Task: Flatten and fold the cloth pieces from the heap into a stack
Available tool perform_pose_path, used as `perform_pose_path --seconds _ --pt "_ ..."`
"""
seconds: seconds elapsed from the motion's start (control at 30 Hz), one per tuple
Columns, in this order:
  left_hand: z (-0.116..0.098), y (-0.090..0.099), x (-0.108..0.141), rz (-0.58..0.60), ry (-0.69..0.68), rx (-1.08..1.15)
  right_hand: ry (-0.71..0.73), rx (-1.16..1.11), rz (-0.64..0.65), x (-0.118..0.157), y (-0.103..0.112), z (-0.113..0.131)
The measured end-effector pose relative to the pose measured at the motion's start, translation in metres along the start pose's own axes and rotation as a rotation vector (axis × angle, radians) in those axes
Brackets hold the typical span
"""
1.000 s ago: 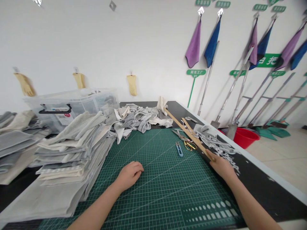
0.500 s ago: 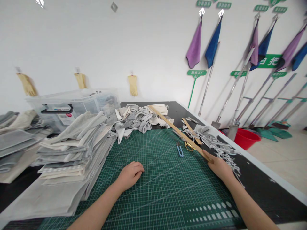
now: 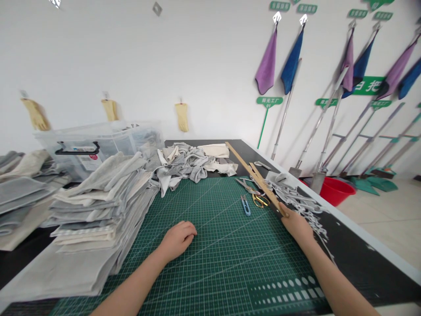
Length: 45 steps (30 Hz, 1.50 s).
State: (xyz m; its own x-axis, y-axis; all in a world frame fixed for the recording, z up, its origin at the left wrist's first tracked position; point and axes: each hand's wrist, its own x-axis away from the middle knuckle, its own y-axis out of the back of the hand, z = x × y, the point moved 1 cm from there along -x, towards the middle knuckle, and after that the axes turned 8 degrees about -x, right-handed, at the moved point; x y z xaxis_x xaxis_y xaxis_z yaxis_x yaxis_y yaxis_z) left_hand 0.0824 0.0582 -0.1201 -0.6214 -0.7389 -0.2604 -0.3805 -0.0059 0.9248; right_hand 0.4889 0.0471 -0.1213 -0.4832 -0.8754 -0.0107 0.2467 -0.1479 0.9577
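Note:
My right hand (image 3: 297, 226) is closed round the near end of a long wooden ruler (image 3: 243, 163), which slants away up the table's right side. Partly beneath it lies a shorter wooden strip (image 3: 255, 170). Just left of the ruler are fabric scissors (image 3: 246, 186), gold-handled scissors (image 3: 261, 200) and blue thread snips (image 3: 245, 205). My left hand (image 3: 179, 237) rests on the green cutting mat (image 3: 210, 272), its fingers curled in and nothing visible in them.
A tall stack of folded grey and cream cloth (image 3: 98, 197) stands left, before a clear plastic bin (image 3: 79, 149). Crumpled cloth pieces (image 3: 190, 162) lie at the mat's far edge. White cords (image 3: 302, 202) tangle along the right. A red bucket (image 3: 337, 191) sits beyond the table.
The ruler's far end has swung right, off the crumpled cloth and onto the shorter strip, uncovering the fabric scissors. My left hand has stayed put.

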Motion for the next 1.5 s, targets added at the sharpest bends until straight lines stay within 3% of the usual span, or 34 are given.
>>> perform_pose_path --seconds 0.37,0.8,1.07,1.27,1.5 --pt "-0.002 0.001 -0.001 -0.003 -0.006 -0.006 0.038 0.046 0.033 0.0 0.0 0.002" --pt "0.002 -0.001 0.0 -0.001 0.002 0.011 0.103 0.093 0.028 0.005 0.012 -0.03" --pt "0.002 -0.001 -0.002 0.0 0.005 0.023 0.268 0.04 0.052 0.025 0.013 -0.042" --pt "0.002 -0.002 -0.001 0.0 0.001 0.018 0.233 -0.045 0.001 0.032 0.014 -0.05" --pt "0.003 -0.002 -0.001 -0.012 -0.002 0.017 0.125 0.122 -0.024 0.02 0.01 -0.019"
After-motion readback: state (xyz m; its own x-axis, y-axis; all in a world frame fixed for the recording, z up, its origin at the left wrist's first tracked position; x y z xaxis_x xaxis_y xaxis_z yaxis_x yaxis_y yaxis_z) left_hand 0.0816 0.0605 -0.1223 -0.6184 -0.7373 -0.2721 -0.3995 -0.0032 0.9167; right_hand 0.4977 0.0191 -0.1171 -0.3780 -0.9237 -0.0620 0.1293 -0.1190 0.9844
